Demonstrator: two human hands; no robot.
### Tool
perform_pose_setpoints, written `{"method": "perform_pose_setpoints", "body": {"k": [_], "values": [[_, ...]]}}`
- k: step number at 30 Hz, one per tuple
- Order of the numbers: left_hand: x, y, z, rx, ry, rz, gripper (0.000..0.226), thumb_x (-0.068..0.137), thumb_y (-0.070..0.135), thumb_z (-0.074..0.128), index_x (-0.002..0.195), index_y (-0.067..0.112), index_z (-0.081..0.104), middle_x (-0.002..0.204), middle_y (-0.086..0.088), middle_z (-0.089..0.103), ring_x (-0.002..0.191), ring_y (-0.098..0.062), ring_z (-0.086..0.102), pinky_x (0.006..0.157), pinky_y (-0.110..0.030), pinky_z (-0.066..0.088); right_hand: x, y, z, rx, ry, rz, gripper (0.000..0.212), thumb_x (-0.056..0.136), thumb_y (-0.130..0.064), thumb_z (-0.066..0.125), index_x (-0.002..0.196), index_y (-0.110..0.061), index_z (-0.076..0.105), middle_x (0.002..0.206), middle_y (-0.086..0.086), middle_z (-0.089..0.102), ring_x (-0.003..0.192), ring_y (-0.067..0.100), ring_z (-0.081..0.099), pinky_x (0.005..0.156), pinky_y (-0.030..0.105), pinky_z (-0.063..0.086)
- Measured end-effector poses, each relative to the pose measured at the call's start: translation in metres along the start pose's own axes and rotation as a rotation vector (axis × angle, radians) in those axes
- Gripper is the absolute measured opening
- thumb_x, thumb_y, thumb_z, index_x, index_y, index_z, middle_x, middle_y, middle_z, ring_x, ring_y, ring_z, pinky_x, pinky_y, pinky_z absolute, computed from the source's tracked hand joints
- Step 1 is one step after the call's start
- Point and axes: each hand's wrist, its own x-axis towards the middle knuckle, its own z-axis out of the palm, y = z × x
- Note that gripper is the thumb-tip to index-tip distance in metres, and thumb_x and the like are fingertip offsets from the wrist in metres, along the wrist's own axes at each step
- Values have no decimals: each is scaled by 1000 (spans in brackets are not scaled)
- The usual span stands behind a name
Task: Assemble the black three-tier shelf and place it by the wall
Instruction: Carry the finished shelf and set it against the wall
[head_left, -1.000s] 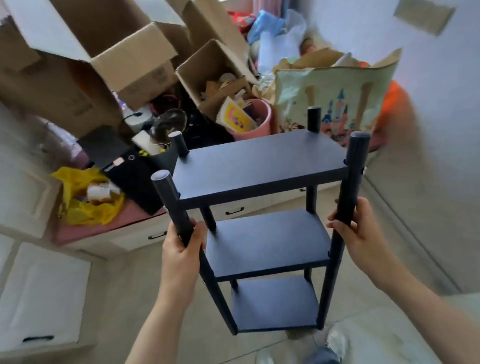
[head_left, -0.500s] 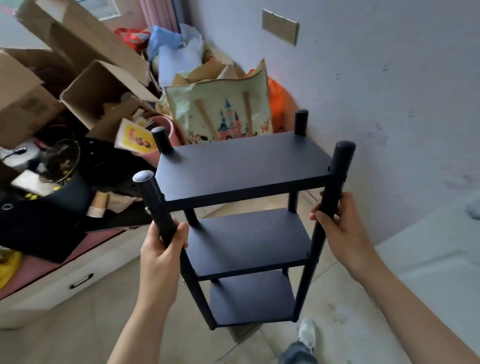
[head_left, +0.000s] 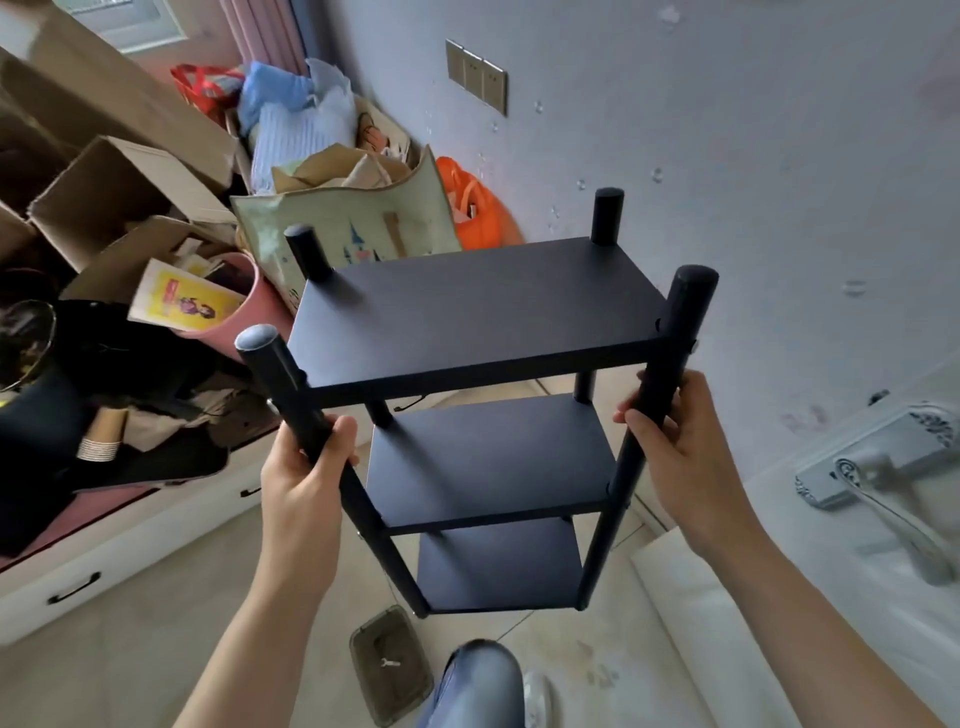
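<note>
Black three-tier shelf (head_left: 478, 317): assembled, upright, held in the air.
Left hand (head_left: 304, 483): wrapped round front-left post (head_left: 283, 389).
Right hand (head_left: 680, 457): wrapped round front-right post (head_left: 685, 306).
Change: swung from cardboard boxes (head_left: 119, 192) toward wall (head_left: 779, 156); likely only set-down left.

no readable text anywhere, print on yellow booklet (head_left: 183, 305) too blurred to read

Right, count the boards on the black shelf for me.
3: the top board, the middle board below it, and the bottom board lowest; none looks hidden.
</note>
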Motion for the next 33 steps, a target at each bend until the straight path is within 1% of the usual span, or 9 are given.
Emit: {"method": "perform_pose_setpoints", "body": {"k": [5,9,13,16,20,23,27,29,33], "values": [[17,12,42,9,-2,44,6,87,40,67,83,36,64,75,7,54,72,-11,49,72,-25,44,26,-1,-27,7,18,-22,28,98,-17,59,106,-40,47,109,1,65,111,18,63,94,29,51],[31,15,66,70,-9,68,26,98,19,62,82,39,65,73,15,59,72,-6,53,70,-16,47,43,3,-41,20,42,-22,27,97,-17,61,113,-33,46,113,5,65,112,20,63,96,27,51],[54,24,85,48,19,65,25,91,2,59,87,25,66,77,20,70,74,2,64,67,-11,50,62,10,-45,49,13,-10,26,96,-16,63,105,-37,50,110,2,66,109,17,64,94,27,52],[67,17,99,-27,10,-1,16,79,4,61,86,17,66,81,11,70,83,-9,64,78,-23,50,86,12,-51,92,4,3,20,93,-18,68,98,-34,57,102,1,69,101,17,68,83,20,54],[88,-12,115,-96,-11,-135,18,71,6,57,88,9,60,89,-6,59,90,-22,52,84,-38,41,123,27,-52,73,61,68,22,92,-11,68,101,-29,60,93,0,72,93,19,71,89,35,54],[110,-33,121,-137,-4,-198,14,70,5,56,75,17,60,80,-3,54,80,-17,49,76,-34,37,143,41,-43,46,56,122,21,91,-10,69,100,-28,63,91,-4,74,91,12,71,87,30,53],[152,-66,126,-131,-38,-265,22,72,7,57,66,27,64,72,9,59,69,-7,52,67,-26,39,190,56,-25,0,68,206,13,90,-11,70,98,-21,65,89,-2,74,86,8,71,79,22,55],[175,-83,129,-88,-64,-304,22,72,10,57,68,29,67,74,10,62,70,-6,56,69,-25,41,217,64,-16,-29,59,255,10,90,-9,69,97,-16,67,86,-1,75,84,9,71,75,19,54],[218,-111,139,-49,-132,-448,22,77,17,68,92,30,76,98,11,76,89,-2,70,75,-26,46,265,82,-6,-51,-47,404,14,88,-12,71,92,0,64,80,5,66,80,18,64,79,31,50]]}}
